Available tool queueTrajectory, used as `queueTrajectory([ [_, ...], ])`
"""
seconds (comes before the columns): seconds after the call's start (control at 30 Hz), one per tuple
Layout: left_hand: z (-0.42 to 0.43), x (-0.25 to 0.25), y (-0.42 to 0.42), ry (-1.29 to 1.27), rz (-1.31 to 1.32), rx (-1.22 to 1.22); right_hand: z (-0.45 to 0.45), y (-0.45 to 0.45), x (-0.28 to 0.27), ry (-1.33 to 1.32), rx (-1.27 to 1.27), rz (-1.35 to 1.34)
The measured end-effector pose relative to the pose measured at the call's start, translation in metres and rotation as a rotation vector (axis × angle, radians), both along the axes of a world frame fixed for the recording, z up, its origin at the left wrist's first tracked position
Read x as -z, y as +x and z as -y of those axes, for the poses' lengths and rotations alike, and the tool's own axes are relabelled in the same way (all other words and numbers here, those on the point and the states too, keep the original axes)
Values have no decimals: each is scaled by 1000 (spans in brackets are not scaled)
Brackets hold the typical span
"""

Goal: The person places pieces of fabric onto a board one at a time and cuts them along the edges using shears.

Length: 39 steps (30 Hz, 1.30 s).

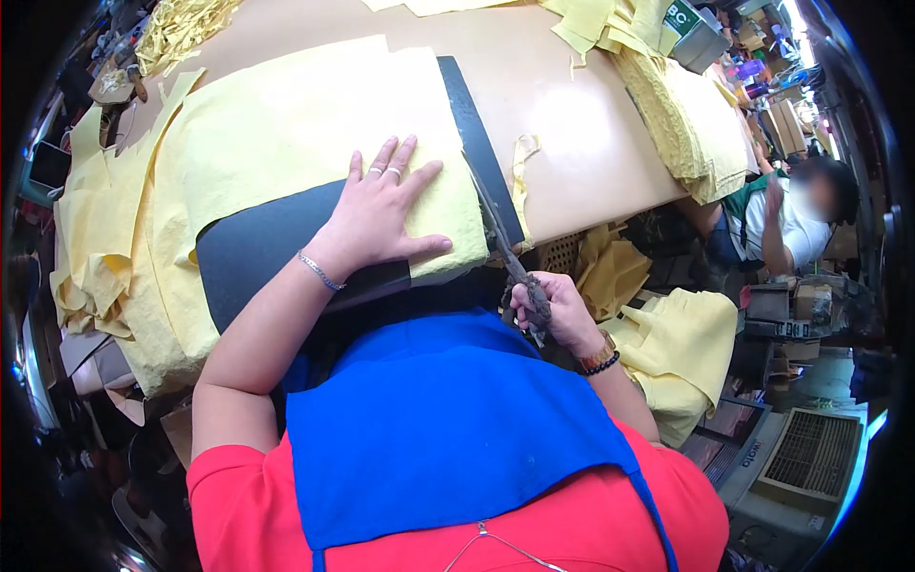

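Note:
My left hand (386,210) lies flat with its fingers spread on a sheet of yellow material (286,124). Under that sheet a dark board (262,253) shows at the front left and along the right side. My right hand (558,310) is wrapped round the dark, wrapped handles of long scissors (500,229). The blades point up and away from me, along the right edge of the yellow sheet. A thin yellow strip (519,181) lies just right of the board.
More yellow sheets (124,248) hang over the tan table (581,143) at the left. A yellow stack (691,124) sits at the right, near another person (786,219). Yellow scraps (181,29) lie at the back left. Yellow cloth (677,353) is beside my right forearm.

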<state>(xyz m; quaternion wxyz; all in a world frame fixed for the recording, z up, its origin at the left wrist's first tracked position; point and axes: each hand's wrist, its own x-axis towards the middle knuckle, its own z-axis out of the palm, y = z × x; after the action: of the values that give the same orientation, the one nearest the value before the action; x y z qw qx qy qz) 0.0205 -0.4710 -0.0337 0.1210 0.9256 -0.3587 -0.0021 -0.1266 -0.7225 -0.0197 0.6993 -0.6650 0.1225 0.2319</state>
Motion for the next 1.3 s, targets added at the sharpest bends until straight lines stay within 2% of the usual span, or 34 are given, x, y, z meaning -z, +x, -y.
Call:
queueTrajectory([
  [0.47, 1, -2, -2, 5, 2, 5, -8, 5, 5, 19, 82, -12],
  [0.6, -2, 5, 14, 1, 53, -124, -6, 6, 9, 34, 80, 5],
  [0.7, -2, -1, 10, 37, -13, -117, -11, 15, 5, 85, 77, -21],
  [1.3, -2, -1, 0, 15, -5, -43, -11, 20, 8, 62, 104, -20],
])
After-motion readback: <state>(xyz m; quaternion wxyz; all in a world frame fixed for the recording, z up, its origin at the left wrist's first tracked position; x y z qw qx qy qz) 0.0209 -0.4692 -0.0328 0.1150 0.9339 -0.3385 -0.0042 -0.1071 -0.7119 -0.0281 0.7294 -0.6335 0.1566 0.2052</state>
